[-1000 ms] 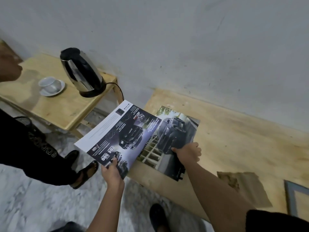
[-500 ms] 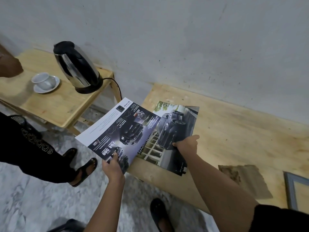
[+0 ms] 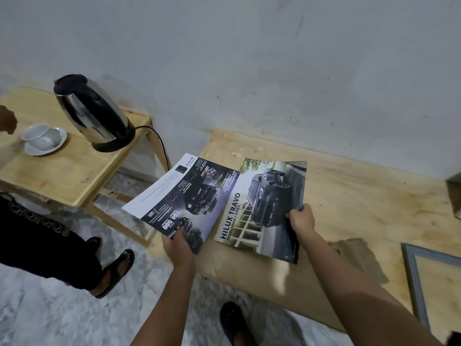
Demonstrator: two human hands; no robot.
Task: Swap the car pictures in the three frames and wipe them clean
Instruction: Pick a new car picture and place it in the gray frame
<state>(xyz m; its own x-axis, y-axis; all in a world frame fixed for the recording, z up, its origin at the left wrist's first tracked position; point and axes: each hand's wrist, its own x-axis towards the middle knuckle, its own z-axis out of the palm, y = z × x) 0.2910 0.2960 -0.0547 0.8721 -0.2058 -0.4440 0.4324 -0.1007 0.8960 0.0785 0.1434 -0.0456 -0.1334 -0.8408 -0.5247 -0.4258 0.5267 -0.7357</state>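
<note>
My left hand [image 3: 178, 242] pinches the near edge of a dark car brochure sheet [image 3: 184, 198] with a white margin, held over the left end of the wooden table [image 3: 349, 203]. In my right hand [image 3: 300, 219] I grip the right edge of a second car picture [image 3: 264, 203] reading "HILUX TRAVO", showing a dark pickup; it sits just above the table top. The two sheets lie side by side, barely overlapping. A grey picture frame [image 3: 411, 278] lies on the table at the far right, partly cut off.
A brown cloth [image 3: 359, 260] lies on the table near my right forearm. A low wooden side table [image 3: 74, 176] at left carries a steel kettle [image 3: 92, 113] with its cord and a white cup on a saucer [image 3: 42, 139]. Another person's leg and sandal [image 3: 114, 270] stand at left.
The two sheets have been drawn apart: the right picture slid rightward out from under the left one, so its title strip now shows. The view shifted slightly.
</note>
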